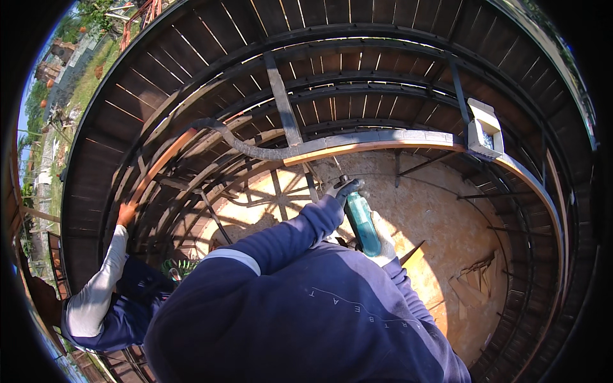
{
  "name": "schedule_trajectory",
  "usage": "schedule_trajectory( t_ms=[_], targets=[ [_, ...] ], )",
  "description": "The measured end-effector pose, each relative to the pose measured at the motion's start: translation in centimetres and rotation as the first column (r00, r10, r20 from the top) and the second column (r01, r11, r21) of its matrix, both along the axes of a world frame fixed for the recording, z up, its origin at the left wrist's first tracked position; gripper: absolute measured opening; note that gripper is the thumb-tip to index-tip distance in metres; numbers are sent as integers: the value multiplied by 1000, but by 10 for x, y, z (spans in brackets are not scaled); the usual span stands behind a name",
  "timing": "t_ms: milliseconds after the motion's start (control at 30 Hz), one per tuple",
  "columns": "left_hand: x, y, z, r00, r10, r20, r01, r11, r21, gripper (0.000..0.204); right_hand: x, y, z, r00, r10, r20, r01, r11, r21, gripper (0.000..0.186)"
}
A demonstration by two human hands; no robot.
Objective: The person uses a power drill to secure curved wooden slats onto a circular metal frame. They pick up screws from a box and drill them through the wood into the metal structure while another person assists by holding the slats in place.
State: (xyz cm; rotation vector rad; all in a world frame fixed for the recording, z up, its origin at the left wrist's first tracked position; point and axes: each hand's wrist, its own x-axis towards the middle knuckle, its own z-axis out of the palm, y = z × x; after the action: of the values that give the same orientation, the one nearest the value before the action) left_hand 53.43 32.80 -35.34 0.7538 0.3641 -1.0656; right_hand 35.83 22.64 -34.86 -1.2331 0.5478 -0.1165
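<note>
Both my hands are on a teal power tool (362, 223) with a long rounded body, possibly a grinder. My left hand (348, 187), in a white glove with a dark palm, is closed around its front end. Lower down, my right hand (384, 241), also in a white glove, grips the rear of the body, its fingers partly hidden. The tool's front points toward a curved wooden strip (377, 149) topped by a grey segmented band (383, 136). Whether the tool touches anything I cannot tell.
A co-worker's bare hand (126, 214) holds a reddish-brown wooden strip (163, 165) at the left. A white box-shaped object (485, 129) sits on the curved rail. Dark slatted walls (211, 38) ring the space. Broken flat pieces (476, 281) lie on the tan floor (440, 210).
</note>
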Motion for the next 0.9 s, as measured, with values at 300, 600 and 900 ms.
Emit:
schedule_trajectory(
  t_ms=[300,600,900],
  targets=[
    [-3,-26,-5,997,-78,-10,78,997,-26,22,-2,-7,40,997,-57,-43,70,895,440,43],
    [15,-44,-10,994,-101,33,102,995,-4,25,6,-15,-4,953,-222,-206,294,516,805,47],
    [-4,-56,-88,976,-114,-184,146,973,176,5,-22,-12,-28,887,-317,-336,455,469,757,45]
  ],
)
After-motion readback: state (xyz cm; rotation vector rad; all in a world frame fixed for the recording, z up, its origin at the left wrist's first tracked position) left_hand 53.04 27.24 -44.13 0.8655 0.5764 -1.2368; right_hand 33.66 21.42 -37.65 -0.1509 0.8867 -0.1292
